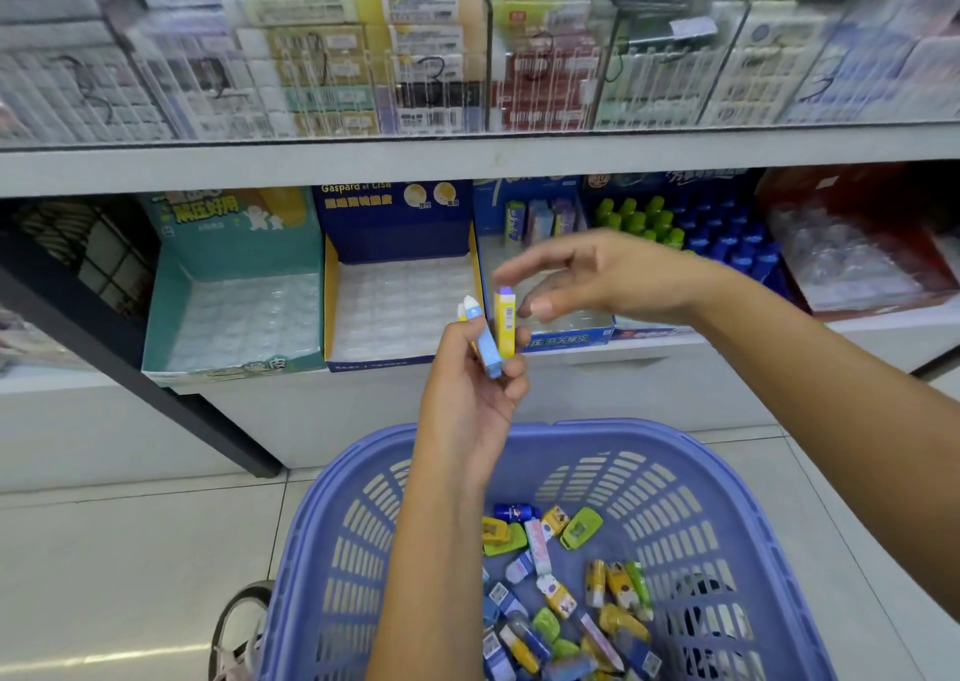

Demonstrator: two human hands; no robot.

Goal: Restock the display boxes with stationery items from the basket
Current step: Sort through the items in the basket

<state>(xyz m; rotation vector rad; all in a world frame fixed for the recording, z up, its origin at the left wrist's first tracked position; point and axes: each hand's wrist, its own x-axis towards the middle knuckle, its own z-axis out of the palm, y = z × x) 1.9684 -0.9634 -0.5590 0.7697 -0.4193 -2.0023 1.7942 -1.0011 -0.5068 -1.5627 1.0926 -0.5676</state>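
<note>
The left hand [467,394] is raised in front of the lower shelf, fingers curled around a small bunch of stick erasers held upright: a blue stick eraser [489,350] with a white tip, a yellow stick eraser [505,327] bearing a small barcode label, and a third stick [461,311] mostly hidden behind the blue one. The right hand [597,275] hovers just above and to the right of them, fingers loosely spread and gripping nothing. Its forefinger is blurred over the yellow stick's top, and I cannot tell whether it touches.

Directly behind the erasers stands a navy display box [395,223] with yellow edges, its header reading "Gaspard et Lisa" above Chinese writing, with a clear moulded tray inside. To its left sits a teal display box [234,244] with Chinese lettering and little white figures. To its right, behind the right hand, is a blue display box [566,340] with Chinese characters along its front lip. Further right are green- and blue-capped bottles [649,223].

Below the hands, on the tiled floor [130,550], sits a lilac-blue slotted basket [717,472] with loose stationery items [566,587] in its bottom. Above the shelf edge [467,161], clear bins [431,57] of barcoded packs carry handwritten "3" marks.
</note>
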